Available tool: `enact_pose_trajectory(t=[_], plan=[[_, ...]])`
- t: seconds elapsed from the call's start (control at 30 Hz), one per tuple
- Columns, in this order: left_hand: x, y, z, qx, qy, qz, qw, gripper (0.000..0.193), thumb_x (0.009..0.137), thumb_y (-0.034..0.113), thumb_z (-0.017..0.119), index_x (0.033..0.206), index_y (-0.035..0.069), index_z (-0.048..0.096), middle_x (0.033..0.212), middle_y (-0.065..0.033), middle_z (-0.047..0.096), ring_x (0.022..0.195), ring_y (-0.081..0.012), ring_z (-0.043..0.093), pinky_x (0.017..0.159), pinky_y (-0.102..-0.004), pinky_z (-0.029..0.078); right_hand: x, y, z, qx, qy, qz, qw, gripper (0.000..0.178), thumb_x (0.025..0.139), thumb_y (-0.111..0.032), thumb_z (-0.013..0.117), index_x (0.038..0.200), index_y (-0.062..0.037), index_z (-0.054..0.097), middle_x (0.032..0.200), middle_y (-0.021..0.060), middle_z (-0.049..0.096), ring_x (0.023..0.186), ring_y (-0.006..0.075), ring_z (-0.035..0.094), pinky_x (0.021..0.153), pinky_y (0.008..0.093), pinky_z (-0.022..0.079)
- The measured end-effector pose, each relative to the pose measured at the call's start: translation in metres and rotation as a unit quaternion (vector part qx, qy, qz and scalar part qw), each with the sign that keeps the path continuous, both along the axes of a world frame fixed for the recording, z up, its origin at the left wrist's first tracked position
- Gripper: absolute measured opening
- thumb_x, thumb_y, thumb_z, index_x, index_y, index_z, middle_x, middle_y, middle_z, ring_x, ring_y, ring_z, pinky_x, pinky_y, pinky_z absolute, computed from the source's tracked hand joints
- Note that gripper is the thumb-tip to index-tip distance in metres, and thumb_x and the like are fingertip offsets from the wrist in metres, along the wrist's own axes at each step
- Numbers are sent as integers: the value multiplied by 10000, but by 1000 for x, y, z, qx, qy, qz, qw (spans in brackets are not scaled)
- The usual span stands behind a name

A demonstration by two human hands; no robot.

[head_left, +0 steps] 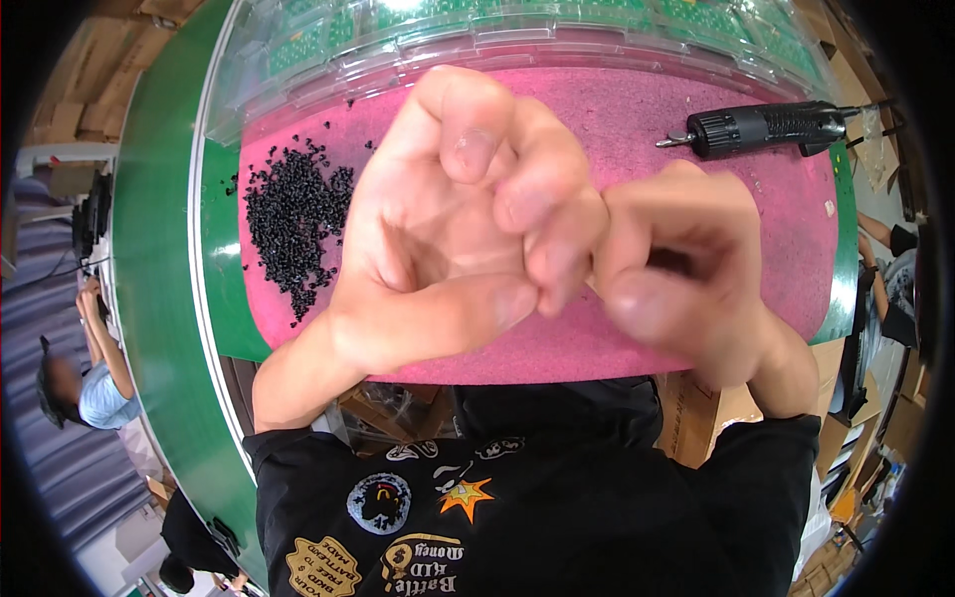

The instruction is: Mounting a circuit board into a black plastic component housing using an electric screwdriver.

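My left hand is raised over the pink mat with its palm turned up. Its fingers curl loosely inward, apart from the palm, and nothing shows in it. Close against its fingertips on the right is my right hand, bent into a hollow curl and smeared by motion. Whether anything small sits between its thumb and fingers cannot be made out. A heap of small black screws lies on the mat, left of my left hand. Beyond my right hand rests a black electric screwdriver, its bit pointing left.
Clear plastic trays with green circuit boards line the mat's far edge. A green table runs along the left, where a person in a light blue shirt sits. Cardboard boxes stand below the mat's near edge.
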State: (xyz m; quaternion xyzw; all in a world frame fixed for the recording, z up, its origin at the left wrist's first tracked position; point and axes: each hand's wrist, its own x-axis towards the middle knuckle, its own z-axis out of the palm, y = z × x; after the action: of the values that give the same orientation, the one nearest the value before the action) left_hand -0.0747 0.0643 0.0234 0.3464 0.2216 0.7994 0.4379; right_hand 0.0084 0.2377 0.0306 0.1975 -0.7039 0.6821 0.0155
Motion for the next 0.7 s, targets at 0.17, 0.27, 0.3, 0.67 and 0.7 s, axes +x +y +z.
enact_pose_trajectory(t=[0.17, 0.27, 0.3, 0.67, 0.7], plan=[[0, 0, -9, -123, 183, 197, 955, 513, 633, -243, 432, 935, 163, 347, 941, -19, 343, 866, -120, 386, 754, -233, 350, -19, 10, -20, -395, -161, 191, 884, 180, 919, -271, 452, 845, -113, 409, 675, -35, 409, 575, 98, 381, 651, 272, 355], [0, 3, -13, -128, 196, 201, 951, 471, 657, -234, 446, 940, 130, 350, 943, -26, 351, 869, -120, 383, 805, -230, 353, -23, 14, -28, -421, -142, 250, 860, 163, 934, -288, 431, 876, -141, 393, 751, -45, 411, 667, 102, 389, 711, 285, 317], [0, 2, -10, -140, 215, 198, 946, 451, 674, -213, 465, 950, 126, 354, 946, -31, 362, 874, -120, 386, 809, -236, 359, -23, 11, -29, -441, -144, 253, 849, 155, 930, -282, 436, 877, -142, 394, 749, -45, 411, 659, 101, 385, 709, 287, 327], [8, 1, -4, -131, 285, 240, 919, 386, 738, -32, 646, 1023, 66, 404, 975, -70, 424, 898, -140, 420, 863, -287, 384, -25, 12, -28, -456, -158, 268, 834, 118, 905, -246, 455, 886, -138, 410, 733, -45, 394, 585, 86, 334, 652, 258, 333], [4, -1, -6, -130, 330, 249, 901, 394, 727, -33, 663, 1030, 51, 426, 982, -80, 439, 905, -148, 433, 865, -291, 384, -25, 10, -30, -453, -139, 260, 841, 118, 902, -244, 456, 884, -136, 412, 731, -44, 391, 575, 83, 328, 636, 258, 327]])
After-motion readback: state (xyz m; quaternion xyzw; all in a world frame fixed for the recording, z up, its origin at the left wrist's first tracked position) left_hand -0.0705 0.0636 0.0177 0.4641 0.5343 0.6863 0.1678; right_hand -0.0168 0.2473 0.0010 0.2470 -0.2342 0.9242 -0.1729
